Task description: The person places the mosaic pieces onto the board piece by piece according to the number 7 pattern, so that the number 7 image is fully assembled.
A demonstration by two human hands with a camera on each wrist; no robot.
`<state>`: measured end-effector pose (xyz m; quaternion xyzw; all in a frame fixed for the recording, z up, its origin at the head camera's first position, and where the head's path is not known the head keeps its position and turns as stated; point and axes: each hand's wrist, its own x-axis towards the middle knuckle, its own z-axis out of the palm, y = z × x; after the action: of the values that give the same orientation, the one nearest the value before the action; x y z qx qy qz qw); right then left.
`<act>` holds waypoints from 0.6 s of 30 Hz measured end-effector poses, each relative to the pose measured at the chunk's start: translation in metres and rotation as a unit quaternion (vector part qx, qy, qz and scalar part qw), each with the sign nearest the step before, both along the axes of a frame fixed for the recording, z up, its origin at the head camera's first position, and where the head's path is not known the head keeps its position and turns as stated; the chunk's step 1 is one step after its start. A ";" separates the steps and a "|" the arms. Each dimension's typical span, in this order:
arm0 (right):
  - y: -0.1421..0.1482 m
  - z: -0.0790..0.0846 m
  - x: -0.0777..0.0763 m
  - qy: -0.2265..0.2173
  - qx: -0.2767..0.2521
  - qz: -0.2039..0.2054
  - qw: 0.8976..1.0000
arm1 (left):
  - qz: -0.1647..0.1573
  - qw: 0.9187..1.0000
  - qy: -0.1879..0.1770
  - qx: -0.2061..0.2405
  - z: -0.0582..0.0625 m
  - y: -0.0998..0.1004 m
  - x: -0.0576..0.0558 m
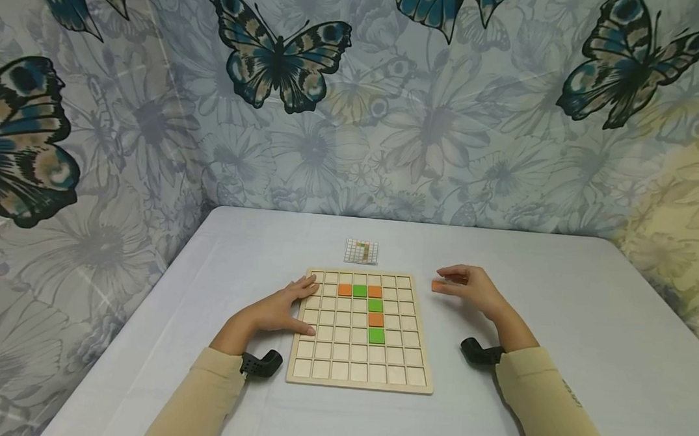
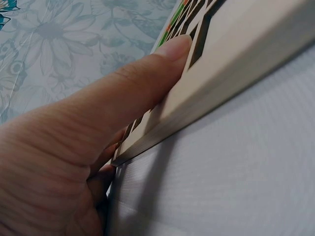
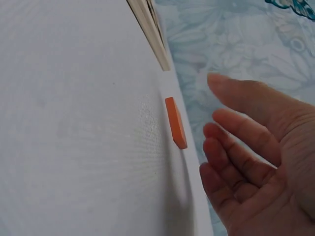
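A wooden grid board (image 1: 359,387) lies flat on the table. My left hand (image 1: 275,309) rests on its left edge, fingers extended and spread. In the left wrist view the thumb (image 2: 142,78) lies on top of the board's frame (image 2: 206,98). Orange and green square tiles (image 1: 360,290) sit in the board, forming a row near the top and a column going down. Right of the board, my right hand (image 1: 478,292) hovers with loosely bent fingers. A loose orange tile (image 3: 176,123) lies on the table, apart from the fingers in the right wrist view.
A small card (image 1: 361,251) printed with a coloured grid pattern lies behind the board. The white-covered table (image 1: 603,307) extends to both sides. Behind it hangs a patterned cloth (image 1: 435,131) with butterflies and flowers. Black camera mounts (image 1: 263,364) are on both wrists.
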<state>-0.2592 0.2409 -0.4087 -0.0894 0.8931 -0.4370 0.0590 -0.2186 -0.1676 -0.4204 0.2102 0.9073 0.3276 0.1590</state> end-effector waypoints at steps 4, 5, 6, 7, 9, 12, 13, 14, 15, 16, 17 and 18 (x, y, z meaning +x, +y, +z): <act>0.003 -0.002 0.000 0.000 0.013 -0.008 1.000 | -0.001 1.000 -0.001 0.003 0.000 0.000 0.000; 0.003 -0.003 0.000 0.004 0.018 -0.007 1.000 | -0.001 1.000 0.000 0.003 0.000 0.000 0.000; 0.004 -0.004 0.000 0.008 0.023 -0.006 1.000 | -0.002 1.000 0.000 0.003 0.000 0.000 0.000; 0.005 -0.005 0.000 0.015 0.029 -0.006 0.999 | -0.002 1.000 0.001 0.003 0.001 0.000 0.000; 0.006 -0.008 -0.001 0.031 0.038 -0.003 0.999 | -0.002 1.000 0.002 0.004 0.001 0.000 0.000; 0.007 -0.012 -0.002 0.054 0.051 0.000 0.997 | -0.001 1.000 0.000 0.002 0.001 0.001 0.000; 0.007 -0.013 -0.002 0.060 0.056 0.001 0.997 | 0.000 1.000 -0.001 0.001 0.001 0.001 0.000; 0.006 -0.013 -0.002 0.064 0.058 0.003 0.996 | 0.001 1.000 -0.003 0.000 0.001 0.001 0.000; 0.006 -0.014 -0.002 0.067 0.060 0.004 0.996 | 0.002 1.000 -0.004 0.000 0.000 0.001 0.000; 0.006 -0.014 -0.002 0.068 0.061 0.005 0.996 | 0.003 1.000 -0.004 -0.001 0.000 0.001 0.000; 0.006 -0.013 -0.002 0.068 0.063 0.006 0.996 | 0.004 1.000 -0.004 -0.001 0.000 0.001 0.000; 0.005 -0.013 -0.001 0.067 0.063 0.007 0.996 | 0.004 1.000 -0.004 -0.001 0.000 0.001 0.000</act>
<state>-0.2606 0.2462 -0.4217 -0.1209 0.9200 -0.3728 0.0075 -0.2182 -0.1668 -0.4206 0.2050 0.9076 0.3286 0.1618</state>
